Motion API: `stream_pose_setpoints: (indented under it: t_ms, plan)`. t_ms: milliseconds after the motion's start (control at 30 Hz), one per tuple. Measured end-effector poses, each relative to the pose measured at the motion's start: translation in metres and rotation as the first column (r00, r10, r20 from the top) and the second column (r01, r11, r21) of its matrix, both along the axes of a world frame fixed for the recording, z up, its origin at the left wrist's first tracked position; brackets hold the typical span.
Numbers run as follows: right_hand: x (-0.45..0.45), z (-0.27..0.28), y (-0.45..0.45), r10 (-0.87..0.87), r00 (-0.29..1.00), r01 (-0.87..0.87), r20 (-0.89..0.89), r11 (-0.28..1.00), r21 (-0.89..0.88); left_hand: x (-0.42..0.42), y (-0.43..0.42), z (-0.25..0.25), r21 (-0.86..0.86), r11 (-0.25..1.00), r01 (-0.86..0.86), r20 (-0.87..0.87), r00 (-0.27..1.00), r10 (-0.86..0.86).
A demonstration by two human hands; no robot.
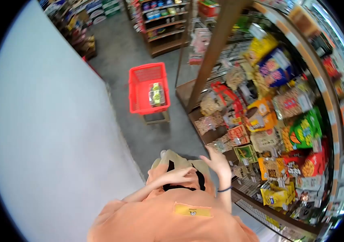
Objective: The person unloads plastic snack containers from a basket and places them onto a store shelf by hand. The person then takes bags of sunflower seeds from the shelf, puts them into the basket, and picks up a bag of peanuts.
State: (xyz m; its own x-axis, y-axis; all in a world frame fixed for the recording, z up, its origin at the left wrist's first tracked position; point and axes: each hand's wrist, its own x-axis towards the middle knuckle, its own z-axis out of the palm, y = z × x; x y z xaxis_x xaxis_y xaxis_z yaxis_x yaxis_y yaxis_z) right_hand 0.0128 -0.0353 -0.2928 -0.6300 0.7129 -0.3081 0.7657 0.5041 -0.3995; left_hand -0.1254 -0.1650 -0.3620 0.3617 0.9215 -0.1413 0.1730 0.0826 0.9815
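My left hand is held in front of my body, its fingers loosely stretched out and nothing in them. To its right, my right hand is raised with thumb and fingers apart, also holding nothing. It is beside the snack shelf, nearest to a clear bag of nuts and a green packet; whether it touches either is hard to tell. Ahead, a red shopping basket rests on a small stool. Inside the basket lies a clear pack with green-and-white labels.
A white wall runs along my left. Racks of bagged snacks, including a green bag and a dark blue bag, fill my right behind a brown post. Grey floor leads to another shelf unit.
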Motion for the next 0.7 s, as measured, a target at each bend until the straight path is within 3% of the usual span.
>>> stream_pose_setpoints:
  t_ms: [33, 67, 100, 133, 233, 267, 333, 400, 433, 467, 600, 633, 700]
  plan:
    - [-0.037, -0.005, -0.022, -0.007, 0.991, -0.008, -0.135, 0.994, -0.111, -0.023, -0.011, 0.014, -0.034, 0.999, 0.002, -0.020, 1.000, -0.003]
    - [-0.067, -0.006, -0.055, 0.004, 0.990, -0.042, -0.144, 0.964, -0.263, -0.038, -0.037, 0.032, -0.059, 0.998, -0.020, -0.101, 0.995, 0.014]
    - [-0.087, -0.032, -0.022, 0.178, 0.983, -0.183, -0.042, 0.967, -0.179, -0.034, 0.003, 0.001, 0.074, 0.994, -0.077, -0.074, 0.994, 0.083]
    - [-0.110, -0.027, -0.055, 0.197, 0.971, -0.225, -0.135, 0.947, -0.229, -0.052, -0.031, 0.019, 0.185, 0.970, -0.161, -0.185, 0.963, 0.195]
    - [-0.145, -0.039, -0.066, 0.309, 0.940, -0.340, -0.147, 0.895, -0.288, -0.076, -0.047, 0.021, -0.156, 0.965, -0.210, -0.152, 0.970, 0.187]
    - [-0.154, -0.044, -0.071, 0.350, 0.929, -0.371, -0.122, 0.871, -0.322, -0.082, -0.058, 0.011, -0.155, 0.959, -0.239, -0.140, 0.966, 0.218]
    - [-0.165, -0.066, -0.070, 0.383, 0.921, -0.386, -0.069, 0.877, -0.287, -0.100, -0.069, 0.003, -0.079, 0.946, -0.314, -0.126, 0.944, 0.303]
    - [-0.173, -0.078, -0.058, 0.395, 0.917, -0.365, 0.049, 0.884, -0.293, -0.114, -0.072, -0.015, -0.206, 0.864, -0.460, -0.003, 0.883, 0.469]
    - [-0.175, -0.081, -0.053, 0.393, 0.908, -0.335, 0.149, 0.890, -0.309, -0.119, -0.076, -0.043, -0.262, 0.810, -0.524, 0.022, 0.836, 0.548]
    - [-0.166, -0.112, -0.045, 0.422, 0.896, -0.386, 0.136, 0.893, -0.229, -0.124, -0.076, -0.062, -0.299, 0.748, -0.593, -0.020, 0.787, 0.616]
    - [-0.168, -0.125, -0.020, 0.397, 0.902, -0.328, 0.167, 0.884, -0.332, -0.151, -0.072, -0.093, -0.386, 0.599, -0.702, -0.192, 0.696, 0.692]
    - [-0.154, -0.142, -0.009, 0.370, 0.906, -0.285, 0.204, 0.892, -0.351, -0.139, -0.065, -0.113, -0.418, 0.599, -0.683, -0.176, 0.708, 0.684]
    - [-0.185, -0.135, -0.003, 0.333, 0.930, -0.265, 0.159, 0.902, -0.340, -0.178, -0.064, -0.104, -0.401, 0.606, -0.687, -0.185, 0.708, 0.681]
